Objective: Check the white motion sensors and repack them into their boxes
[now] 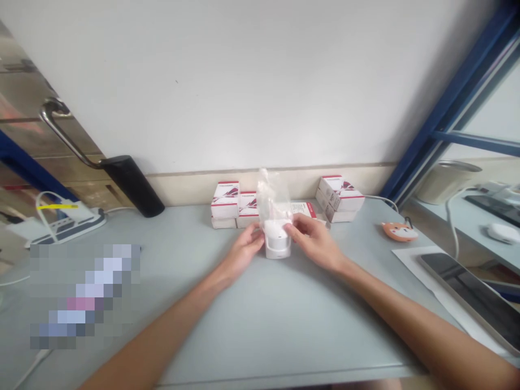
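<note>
A clear plastic bag (272,196) stands up around a white cylindrical device (278,246), which the left hand (244,252) and right hand (312,241) grasp from either side. Stacked white-and-red boxes (225,205) sit just behind, with an orange fox-shaped case (399,231) farther right on the grey counter (260,330), against a white wall (260,81).

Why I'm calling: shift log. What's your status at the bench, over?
Left hand, right hand both on white device in clear plastic bag. Red-and-white boxes right behind.
</note>
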Motion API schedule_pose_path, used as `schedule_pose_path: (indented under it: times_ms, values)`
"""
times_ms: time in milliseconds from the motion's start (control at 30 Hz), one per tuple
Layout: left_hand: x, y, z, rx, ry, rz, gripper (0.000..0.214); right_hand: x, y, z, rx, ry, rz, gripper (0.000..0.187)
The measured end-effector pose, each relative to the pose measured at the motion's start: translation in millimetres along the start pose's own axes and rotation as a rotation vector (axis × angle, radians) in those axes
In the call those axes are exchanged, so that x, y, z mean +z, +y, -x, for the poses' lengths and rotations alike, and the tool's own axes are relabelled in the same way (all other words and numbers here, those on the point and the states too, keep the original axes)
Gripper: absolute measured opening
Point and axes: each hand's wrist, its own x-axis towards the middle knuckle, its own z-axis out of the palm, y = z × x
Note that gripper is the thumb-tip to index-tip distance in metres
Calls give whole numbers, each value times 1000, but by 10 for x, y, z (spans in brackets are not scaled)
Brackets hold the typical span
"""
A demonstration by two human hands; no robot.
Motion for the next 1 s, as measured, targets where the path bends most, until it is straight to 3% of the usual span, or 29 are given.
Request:
schedule_pose_path:
  times_ms: [167,233,400,567,1000]
  values:
    - [-50,125,6,154,51,36,57,-33,1,0,-59,1,117,28]
    - [-59,182,23,219,18,41,56,-56,10,-4,-65,-24,134,28]
    - [-34,234,36,194,-25,-210,50,-106,30,-2,-109,-168,122,26]
    - [-59,229,15,302,-15,-403,49,-136,30,-14,-197,-134,191,20]
    - [-193,38,-99,221,-28,-575,47,-128,221,-42,-54,-236,356,25]
